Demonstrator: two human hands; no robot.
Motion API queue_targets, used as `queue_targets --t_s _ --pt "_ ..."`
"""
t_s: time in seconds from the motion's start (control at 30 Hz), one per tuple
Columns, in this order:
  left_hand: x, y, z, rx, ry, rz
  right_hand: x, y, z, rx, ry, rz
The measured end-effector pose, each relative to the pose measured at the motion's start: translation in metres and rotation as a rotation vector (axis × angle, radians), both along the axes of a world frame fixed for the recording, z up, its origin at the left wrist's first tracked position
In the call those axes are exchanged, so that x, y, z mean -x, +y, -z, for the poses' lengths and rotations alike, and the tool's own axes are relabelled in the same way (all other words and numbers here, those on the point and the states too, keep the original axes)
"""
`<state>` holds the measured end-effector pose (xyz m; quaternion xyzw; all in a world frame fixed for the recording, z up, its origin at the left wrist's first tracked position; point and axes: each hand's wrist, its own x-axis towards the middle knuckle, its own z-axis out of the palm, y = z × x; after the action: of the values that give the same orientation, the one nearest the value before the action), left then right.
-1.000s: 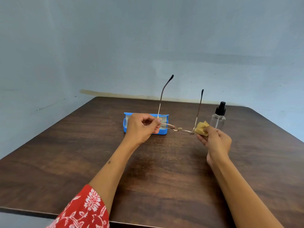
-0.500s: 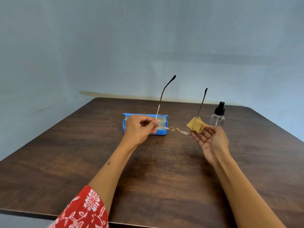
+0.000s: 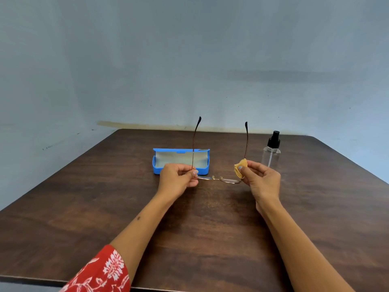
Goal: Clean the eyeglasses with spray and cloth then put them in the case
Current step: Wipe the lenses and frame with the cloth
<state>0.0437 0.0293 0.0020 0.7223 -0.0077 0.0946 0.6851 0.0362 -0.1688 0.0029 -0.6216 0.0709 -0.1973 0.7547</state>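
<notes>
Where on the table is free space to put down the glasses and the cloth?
Bare dark wooden table lies between the forearms, and left of the open blue case. It is crowded between the case and the clear spray bottle, where both hands hold the thin-framed eyeglasses and yellow cloth.

Counts: 1 pr eyeglasses point(image 3: 219, 179), w/ 2 temple arms up. 1 yellow cloth point(image 3: 240, 168). 1 blue glasses case point(image 3: 181, 161), lid open. 1 clear spray bottle point(image 3: 271, 151) w/ black pump top. 1 dark wood table point(image 3: 84, 207). 2 hands: left hand point(image 3: 179, 179), right hand point(image 3: 261, 178). 1 red floral sleeve point(image 3: 101, 272), left arm only.
</notes>
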Motion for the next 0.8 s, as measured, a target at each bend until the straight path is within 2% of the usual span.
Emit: queue_targets --t_s 0.17,0.37,0.47,0.6,0.8 --pt "-0.003 -0.004 0.005 0.01 0.047 0.027 -0.002 -0.003 0.005 0.062 0.031 0.103" --pt "-0.001 -0.007 0.012 -0.174 -0.015 0.006 -0.004 -0.001 0.004 0.128 0.037 0.206" --pt "0.001 -0.008 0.01 -0.213 -0.027 0.024 -0.002 -0.001 -0.001 0.122 -0.027 0.252" --pt "0.004 -0.008 0.01 -0.204 -0.029 0.046 0.002 -0.002 -0.009 0.09 -0.169 0.29" --pt "0.004 -0.006 0.01 -0.127 -0.004 0.055 0.003 0.002 -0.001 0.232 -0.046 0.232"
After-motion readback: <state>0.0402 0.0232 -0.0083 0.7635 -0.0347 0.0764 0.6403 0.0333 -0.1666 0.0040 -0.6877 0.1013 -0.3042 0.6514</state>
